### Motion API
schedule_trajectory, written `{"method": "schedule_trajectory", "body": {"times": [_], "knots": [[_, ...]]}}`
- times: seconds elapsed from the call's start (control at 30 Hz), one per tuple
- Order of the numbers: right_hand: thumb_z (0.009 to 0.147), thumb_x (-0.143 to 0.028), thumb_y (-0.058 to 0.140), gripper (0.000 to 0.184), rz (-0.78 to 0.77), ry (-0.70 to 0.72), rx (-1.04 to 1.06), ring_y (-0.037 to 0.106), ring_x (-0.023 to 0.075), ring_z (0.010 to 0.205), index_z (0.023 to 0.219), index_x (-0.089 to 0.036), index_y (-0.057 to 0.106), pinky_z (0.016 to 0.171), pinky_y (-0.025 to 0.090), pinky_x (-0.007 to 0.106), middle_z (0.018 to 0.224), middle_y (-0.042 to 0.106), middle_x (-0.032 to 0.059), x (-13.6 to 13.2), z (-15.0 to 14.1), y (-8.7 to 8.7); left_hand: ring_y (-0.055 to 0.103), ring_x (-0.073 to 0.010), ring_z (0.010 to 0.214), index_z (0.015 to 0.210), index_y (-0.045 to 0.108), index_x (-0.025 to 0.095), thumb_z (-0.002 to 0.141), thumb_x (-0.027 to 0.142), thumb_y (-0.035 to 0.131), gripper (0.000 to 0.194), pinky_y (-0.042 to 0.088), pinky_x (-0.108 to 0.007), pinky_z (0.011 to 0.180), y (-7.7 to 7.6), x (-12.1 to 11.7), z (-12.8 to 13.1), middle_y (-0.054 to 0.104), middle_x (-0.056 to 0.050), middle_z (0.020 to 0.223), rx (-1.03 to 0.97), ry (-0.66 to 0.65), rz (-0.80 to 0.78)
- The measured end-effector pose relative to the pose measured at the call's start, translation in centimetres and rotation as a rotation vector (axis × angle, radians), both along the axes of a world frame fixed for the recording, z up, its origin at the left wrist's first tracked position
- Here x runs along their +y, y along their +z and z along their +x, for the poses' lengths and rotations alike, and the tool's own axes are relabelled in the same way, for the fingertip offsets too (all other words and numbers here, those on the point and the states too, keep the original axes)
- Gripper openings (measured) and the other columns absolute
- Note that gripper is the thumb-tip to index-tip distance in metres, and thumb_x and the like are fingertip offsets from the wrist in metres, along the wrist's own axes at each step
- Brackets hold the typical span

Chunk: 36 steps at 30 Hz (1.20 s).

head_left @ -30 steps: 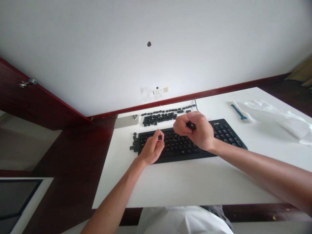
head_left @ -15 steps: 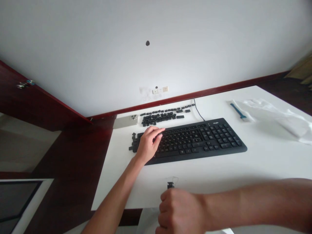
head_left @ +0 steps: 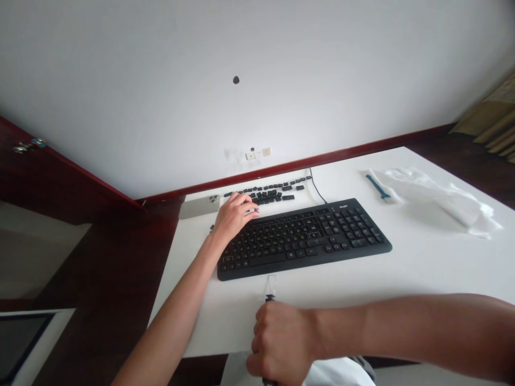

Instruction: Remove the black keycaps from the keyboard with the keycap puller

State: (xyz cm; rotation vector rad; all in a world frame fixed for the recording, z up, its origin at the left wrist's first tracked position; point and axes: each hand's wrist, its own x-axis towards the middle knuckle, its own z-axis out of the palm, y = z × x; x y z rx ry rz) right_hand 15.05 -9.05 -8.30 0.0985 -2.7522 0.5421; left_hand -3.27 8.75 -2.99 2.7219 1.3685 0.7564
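Observation:
My left hand (head_left: 233,217) hovers over the keyboard's far left edge, beside the loose keycaps. Its thumb and bent fingers come together, and whatever lies between them is too small to make out. A black keyboard (head_left: 277,257) lies across the white table, keys still seated over most of it. Below its front edge, my right hand (head_left: 281,338) is closed in a fist round a wire keycap puller (head_left: 270,296). The puller's thin wire loop points toward the keyboard. Rows of black keycaps (head_left: 288,198) lie behind the keyboard, partly covered by my left hand.
A phone (head_left: 197,208) lies at the table's (head_left: 322,289) far left. To the right are a blue-handled brush (head_left: 377,186) and a crumpled white plastic bag (head_left: 454,201). The keyboard cable (head_left: 317,190) runs to the back edge, near the wall (head_left: 181,107).
My left hand has moved from the keyboard's left keys back toward the loose keycaps. My right hand keeps its grip on the puller, whose loop now shows more clearly. The view has shifted slightly.

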Motion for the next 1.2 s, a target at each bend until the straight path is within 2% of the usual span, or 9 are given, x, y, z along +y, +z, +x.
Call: {"method": "schedule_trajectory", "body": {"times": [0.1,0.27,0.37,0.47,0.63,0.73,0.83,1.2], "knots": [[0.074,-0.031,0.069,0.017,0.025,0.005,-0.019,0.063,0.0173,0.052,0.065,-0.021,0.059,0.046,0.024,0.032,0.058,0.069,-0.0015,0.1,0.1,0.3,0.054,-0.0237,0.096,0.103,0.081,0.023,0.094,0.036,0.076,0.016,0.050,-0.036,0.080,-0.7,0.7,-0.4,0.069,-0.006,0.103,0.050,0.018,0.043],[0.072,-0.040,0.071,0.023,0.012,0.003,-0.014,0.062,0.0179,0.050,0.065,-0.021,0.061,0.044,0.025,0.033,0.057,0.069,-0.0015,0.2,-0.1,0.2,0.052,-0.0233,0.095,0.102,0.083,0.026,0.093,0.039,0.076,0.017,0.049,-0.036,0.082,-1.5,1.2,-0.7,0.068,-0.005,0.100,0.058,-0.002,0.003],[0.077,-0.046,0.067,0.029,-0.015,-0.015,0.065,0.059,0.0185,0.045,0.061,-0.023,0.059,0.042,0.025,0.034,0.050,0.065,-0.0016,0.1,-0.8,-1.0,0.051,-0.0241,0.098,0.105,0.083,0.026,0.093,0.038,0.077,0.018,0.049,-0.037,0.084,-1.7,1.4,-0.9,0.072,-0.005,0.102,0.056,0.005,-0.035],[0.080,-0.053,0.063,0.040,-0.043,0.013,0.106,0.046,0.0178,0.032,0.053,-0.025,0.054,0.036,0.016,0.034,0.037,0.053,-0.0032,-0.1,-1.9,-2.7,0.050,-0.0244,0.097,0.107,0.083,0.027,0.093,0.038,0.077,0.019,0.048,-0.037,0.084,-1.7,1.4,-1.2,0.074,-0.004,0.102,0.044,0.016,-0.060],[0.077,-0.051,0.065,0.037,-0.057,0.011,0.101,0.043,0.0185,0.029,0.052,-0.026,0.058,0.033,0.018,0.035,0.036,0.054,-0.0034,-0.3,-2.7,-4.4,0.050,-0.0241,0.093,0.106,0.083,0.028,0.092,0.039,0.078,0.019,0.046,-0.038,0.083,-1.5,1.3,-1.6,0.073,-0.004,0.096,0.033,0.041,-0.048],[0.076,-0.049,0.066,0.034,-0.065,0.017,0.092,0.043,0.0184,0.030,0.053,-0.026,0.059,0.033,0.018,0.035,0.037,0.055,-0.0035,-0.2,-2.6,-4.4,0.049,-0.0239,0.091,0.105,0.083,0.028,0.092,0.040,0.078,0.018,0.046,-0.037,0.082,-1.7,1.4,-1.4,0.071,-0.004,0.092,-0.015,0.038,-0.047],[0.076,-0.049,0.067,0.035,-0.084,0.034,0.115,0.044,0.0179,0.031,0.051,-0.026,0.057,0.033,0.016,0.034,0.038,0.056,-0.0039,-0.1,-2.6,-4.3,0.049,-0.0237,0.094,0.105,0.083,0.029,0.092,0.040,0.078,0.018,0.047,-0.036,0.083,-1.9,1.5,-1.0,0.070,-0.004,0.096,-0.052,0.006,-0.066],[0.078,-0.045,0.066,0.037,-0.099,0.038,0.152,0.044,0.0180,0.031,0.050,-0.025,0.053,0.034,0.012,0.033,0.035,0.051,-0.0048,0.0,-2.5,-3.9,0.047,-0.0235,0.088,0.105,0.084,0.026,0.089,0.039,0.081,0.020,0.041,-0.034,0.077,-1.0,1.2,-1.0,0.064,-0.005,0.088,0.109,0.068,-0.062]]}}
